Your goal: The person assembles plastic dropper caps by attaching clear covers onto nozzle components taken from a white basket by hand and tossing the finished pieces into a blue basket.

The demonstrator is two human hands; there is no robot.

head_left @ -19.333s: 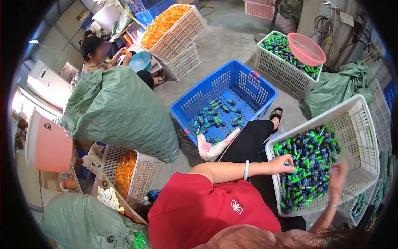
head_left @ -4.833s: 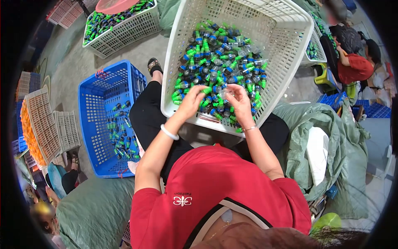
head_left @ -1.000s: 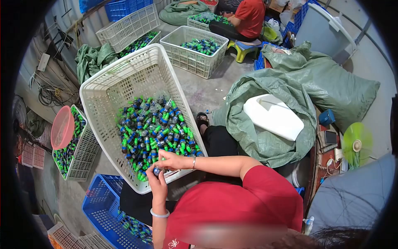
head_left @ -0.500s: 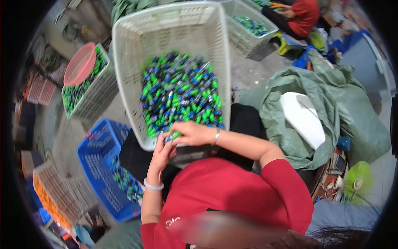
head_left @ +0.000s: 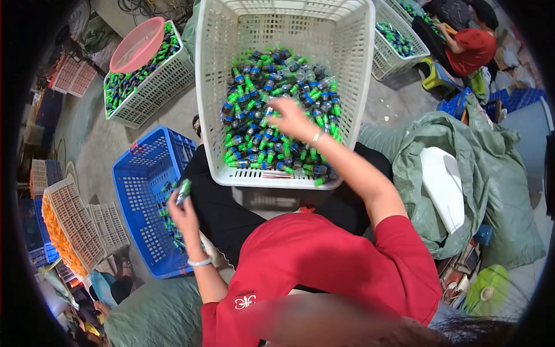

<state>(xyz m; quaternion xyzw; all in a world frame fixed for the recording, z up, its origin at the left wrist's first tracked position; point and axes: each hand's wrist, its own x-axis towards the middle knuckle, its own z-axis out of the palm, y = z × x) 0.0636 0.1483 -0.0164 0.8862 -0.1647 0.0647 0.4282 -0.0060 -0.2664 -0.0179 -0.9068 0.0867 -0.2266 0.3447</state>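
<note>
My left hand point(head_left: 184, 217) is closed on a small bottle point(head_left: 183, 192) with a green end, held up over the near right side of the blue basket point(head_left: 136, 217). In that basket lie more small bottles point(head_left: 169, 222). My right hand point(head_left: 291, 120) reaches over the large white basket point(head_left: 283, 181) in front of me, just above or touching the heap. Its fingers are bent and smeared by motion, so I cannot tell whether they hold anything. The heap is made of small clear bottles point(head_left: 260, 139) with green ends and blue bands.
Left stands another white basket point(head_left: 153, 101) of bottles with a pink basin point(head_left: 137, 45) on top. A green sack point(head_left: 404, 165) holding a white piece point(head_left: 442, 188) lies right. A person in red point(head_left: 471, 52) sits far right beside another bottle basket point(head_left: 399, 43).
My hands were together at the white basket's near edge around a bottle. Now my left hand has moved left with a bottle, and my right hand forward over the heap. The view has shifted.
</note>
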